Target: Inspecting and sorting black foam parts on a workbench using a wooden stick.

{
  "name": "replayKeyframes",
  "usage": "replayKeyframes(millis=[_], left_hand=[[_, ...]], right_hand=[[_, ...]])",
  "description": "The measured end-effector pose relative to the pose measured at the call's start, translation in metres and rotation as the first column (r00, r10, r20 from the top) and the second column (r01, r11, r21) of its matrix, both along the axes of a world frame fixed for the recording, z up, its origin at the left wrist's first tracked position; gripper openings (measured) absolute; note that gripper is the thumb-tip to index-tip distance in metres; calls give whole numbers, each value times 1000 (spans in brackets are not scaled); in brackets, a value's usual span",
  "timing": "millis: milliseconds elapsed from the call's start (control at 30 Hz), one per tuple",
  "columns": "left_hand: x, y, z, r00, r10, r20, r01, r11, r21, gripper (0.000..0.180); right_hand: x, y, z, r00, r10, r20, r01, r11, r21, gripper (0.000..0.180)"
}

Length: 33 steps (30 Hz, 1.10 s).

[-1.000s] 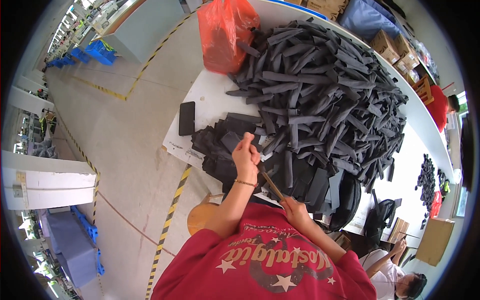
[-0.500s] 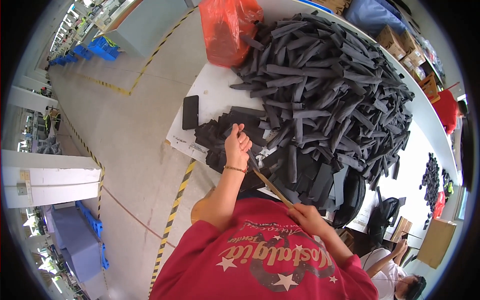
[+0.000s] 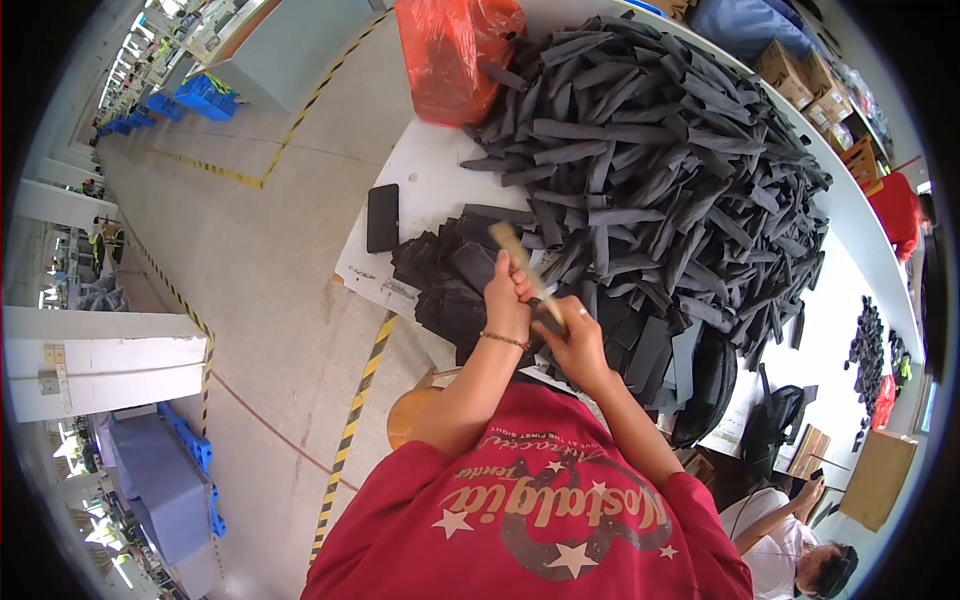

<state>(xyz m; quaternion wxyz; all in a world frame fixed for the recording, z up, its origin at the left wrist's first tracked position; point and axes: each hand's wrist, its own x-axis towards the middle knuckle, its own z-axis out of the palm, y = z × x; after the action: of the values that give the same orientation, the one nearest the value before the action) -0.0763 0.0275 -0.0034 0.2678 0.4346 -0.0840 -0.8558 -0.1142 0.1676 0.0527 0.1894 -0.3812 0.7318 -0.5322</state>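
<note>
the right hand point(image 3: 577, 341) pinches a pale stick point(image 3: 515, 250), slanting over the bench point(image 3: 435, 165) beside the left hand point(image 3: 508, 296), curled closed, contents unclear; flat dark pieces point(image 3: 438, 275) lie left.

There are two hands, one left hand point(image 3: 508, 297) and one right hand point(image 3: 578, 345), and one stick point(image 3: 514, 247). There is one big pile of dark pieces point(image 3: 660, 180) and one small heap point(image 3: 450, 275), with too many pieces to count. There is one bracelet point(image 3: 505, 340), one black phone point(image 3: 382, 218), one big red bag point(image 3: 455, 60) and one stool point(image 3: 402, 415). Two other people show: one person in white point(image 3: 775, 530) and one person in red point(image 3: 893, 212).
</note>
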Motion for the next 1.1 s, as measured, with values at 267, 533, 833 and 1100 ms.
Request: replayKeyframes(millis=[267, 533, 833, 1100], left_hand=[[46, -59, 1, 986, 130, -100, -155, 940, -304, 41], [49, 20, 50, 538, -837, 103, 759, 428, -490, 25], [96, 42, -50, 610, -120, 784, 789, -7, -615, 17], [84, 27, -90, 573, 73, 816, 794, -296, -531, 9]], right_hand=[[1, 18, 60, 781, 55, 622, -109, 993, 49, 18], [-52, -11, 29, 925, -323, 200, 309, 946, 98, 21], [-233, -35, 138, 735, -648, -198, 548, 741, -389, 46], [-107, 52, 18, 980, -172, -101, 191, 954, 230, 17]])
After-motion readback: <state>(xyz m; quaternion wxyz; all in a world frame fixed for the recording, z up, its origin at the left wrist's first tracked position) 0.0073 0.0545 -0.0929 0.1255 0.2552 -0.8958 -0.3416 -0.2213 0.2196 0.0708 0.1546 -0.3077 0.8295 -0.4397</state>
